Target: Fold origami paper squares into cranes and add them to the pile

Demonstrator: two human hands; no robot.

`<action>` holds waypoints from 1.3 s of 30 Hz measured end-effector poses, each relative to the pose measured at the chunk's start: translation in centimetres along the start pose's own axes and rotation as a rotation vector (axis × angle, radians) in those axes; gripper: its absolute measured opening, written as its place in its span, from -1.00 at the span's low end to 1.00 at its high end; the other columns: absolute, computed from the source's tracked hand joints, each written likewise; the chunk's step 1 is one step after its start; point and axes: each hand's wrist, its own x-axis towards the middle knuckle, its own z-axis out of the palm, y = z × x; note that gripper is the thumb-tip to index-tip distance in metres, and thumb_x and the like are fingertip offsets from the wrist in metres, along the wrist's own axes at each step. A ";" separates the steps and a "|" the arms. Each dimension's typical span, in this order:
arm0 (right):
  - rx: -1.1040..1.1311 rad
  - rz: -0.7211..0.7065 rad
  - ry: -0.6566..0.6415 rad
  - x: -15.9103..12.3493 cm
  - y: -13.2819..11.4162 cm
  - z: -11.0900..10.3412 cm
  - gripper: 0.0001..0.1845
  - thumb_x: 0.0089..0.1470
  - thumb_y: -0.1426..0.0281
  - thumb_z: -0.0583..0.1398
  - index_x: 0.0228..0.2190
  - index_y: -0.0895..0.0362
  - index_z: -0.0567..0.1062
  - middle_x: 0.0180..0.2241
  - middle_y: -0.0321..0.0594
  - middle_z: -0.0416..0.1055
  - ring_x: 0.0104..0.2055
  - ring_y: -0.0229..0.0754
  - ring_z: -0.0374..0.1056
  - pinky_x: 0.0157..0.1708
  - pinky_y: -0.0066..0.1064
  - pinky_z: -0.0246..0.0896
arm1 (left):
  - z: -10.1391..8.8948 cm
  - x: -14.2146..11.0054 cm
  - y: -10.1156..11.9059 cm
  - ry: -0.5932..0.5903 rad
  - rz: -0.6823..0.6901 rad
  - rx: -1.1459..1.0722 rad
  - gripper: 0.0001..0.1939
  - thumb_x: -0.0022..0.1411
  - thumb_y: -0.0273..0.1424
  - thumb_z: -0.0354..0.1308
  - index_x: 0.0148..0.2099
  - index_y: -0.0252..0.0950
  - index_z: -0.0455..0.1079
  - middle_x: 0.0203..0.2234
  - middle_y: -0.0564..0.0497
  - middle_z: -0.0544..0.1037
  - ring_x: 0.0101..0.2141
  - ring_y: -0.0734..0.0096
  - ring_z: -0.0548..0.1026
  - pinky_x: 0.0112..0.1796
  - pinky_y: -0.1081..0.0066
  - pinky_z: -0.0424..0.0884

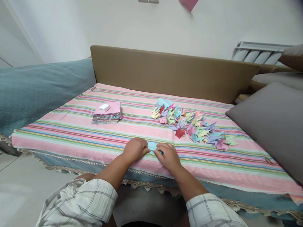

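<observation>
Between my two hands is a small piece of light blue folded paper point(152, 146), just above or on the striped cloth point(71, 136). My left hand point(136, 149) pinches its left side, thumb against fingers. On the other side, my right hand point(168, 155) grips the right edge with thumb and fingers. Part of the paper is hidden under the fingers, so its exact fold does not show. Beyond my right hand lies a spread of many-coloured paper cranes point(191, 124). A stack of coloured paper sheets point(107, 114) sits farther off to the left.
On the paper stack rests a small white box-like object point(104, 107). A grey cushion point(275, 123) leans at the right, a blue-covered armrest point(38, 90) bounds the left, and a brown backrest point(168, 73) runs behind. A small brown item point(269, 161) lies near the cushion.
</observation>
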 end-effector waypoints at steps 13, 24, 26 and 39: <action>0.019 0.068 0.051 0.3 -0.4 0.3 -0.93 0.00 0.37 0.16 -0.49 0.07 0.43 -0.31 -0.28 0.47 -0.19 -0.14 0.29 -0.11 -0.30 0.05 | 0.2 0.1 0.5 0.055 -0.031 0.045 -0.77 0.11 -0.27 0.13 -0.51 -0.29 0.36 -0.52 0.01 0.46 -0.40 0.35 0.37 -0.33 0.39 0.20; 0.057 0.077 0.020 0.2 -0.1 0.2 -0.87 -0.03 0.48 0.13 -0.40 0.06 0.45 -0.27 -0.27 0.46 -0.16 -0.13 0.27 -0.10 -0.28 0.07 | 0.6 0.2 0.3 0.094 -0.143 -0.055 -0.94 0.03 -0.37 0.18 -0.39 -0.25 0.41 -0.48 0.04 0.51 -0.35 0.31 0.39 -0.33 0.39 0.24; 0.068 0.072 0.014 0.2 0.1 0.3 -0.85 -0.03 0.50 0.12 -0.39 0.06 0.46 -0.25 -0.27 0.46 -0.15 -0.13 0.28 -0.10 -0.27 0.08 | 0.7 0.2 0.0 0.098 -0.149 -0.093 -0.95 0.04 -0.44 0.15 -0.38 -0.25 0.43 -0.48 0.05 0.52 -0.35 0.32 0.41 -0.31 0.40 0.25; -0.018 -0.016 -0.025 -0.1 0.7 0.4 -0.69 -0.01 0.56 0.10 -0.35 -0.02 0.55 -0.18 -0.25 0.44 -0.11 -0.11 0.25 -0.09 -0.21 0.11 | 1.5 -0.1 0.0 0.050 0.028 0.015 -0.72 0.13 -0.49 0.08 -0.23 -0.01 0.52 -0.17 0.04 0.51 -0.18 0.28 0.40 -0.13 0.28 0.23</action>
